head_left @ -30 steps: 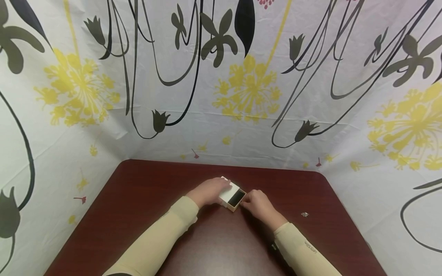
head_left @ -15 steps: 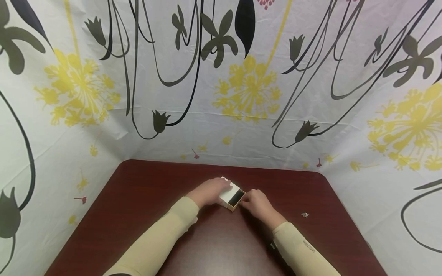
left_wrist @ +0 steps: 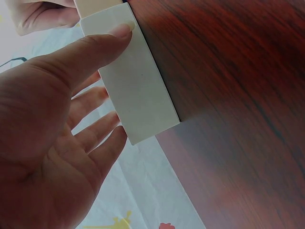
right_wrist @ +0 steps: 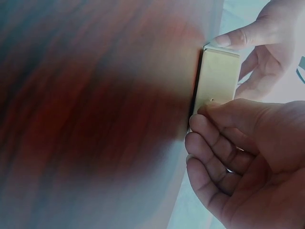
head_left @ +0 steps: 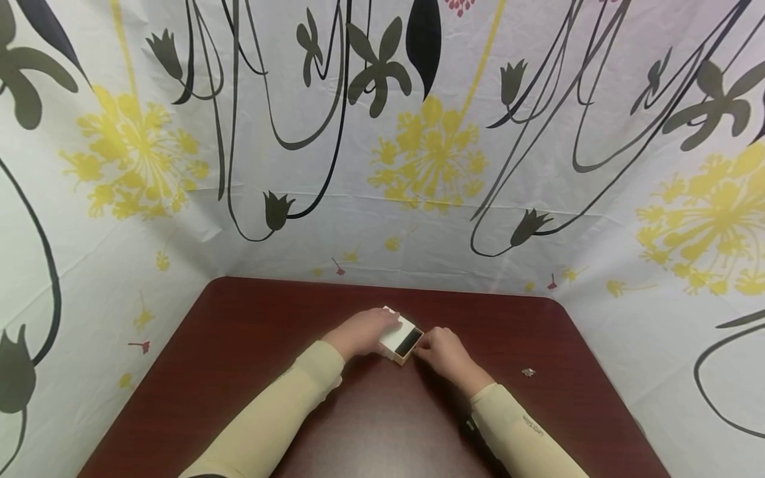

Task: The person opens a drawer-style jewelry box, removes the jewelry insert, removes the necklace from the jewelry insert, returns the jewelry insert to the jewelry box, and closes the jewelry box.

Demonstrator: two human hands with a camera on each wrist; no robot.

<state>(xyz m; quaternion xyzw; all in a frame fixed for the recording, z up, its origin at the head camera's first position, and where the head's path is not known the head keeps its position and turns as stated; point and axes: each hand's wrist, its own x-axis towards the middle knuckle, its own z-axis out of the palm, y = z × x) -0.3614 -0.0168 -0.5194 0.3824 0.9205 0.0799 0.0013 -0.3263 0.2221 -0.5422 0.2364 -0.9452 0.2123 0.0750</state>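
Observation:
A small white sliding box point(head_left: 394, 332) lies near the table's middle, its tan drawer point(head_left: 401, 360) partly out and black inside. My left hand point(head_left: 363, 332) grips the white sleeve. In the left wrist view the thumb lies across the sleeve's side point(left_wrist: 136, 90), the other fingers beyond the opposite edge. My right hand point(head_left: 447, 357) is at the drawer's outer end, fingers curled. The right wrist view has its thumb and forefinger together at the drawer's tan end face point(right_wrist: 219, 71), right by a small dark hole, covering the face's lower part.
A small silvery crumpled piece point(head_left: 528, 372) lies on the dark red table point(head_left: 269, 312), right of my right hand. White cloth point(head_left: 335, 252) with a flower print hangs behind and along both sides of the table.
The drawer has slid a little farther into the white sleeve, so less of its black inside shows. My right hand has moved slightly left with it; my left hand has stayed in place.

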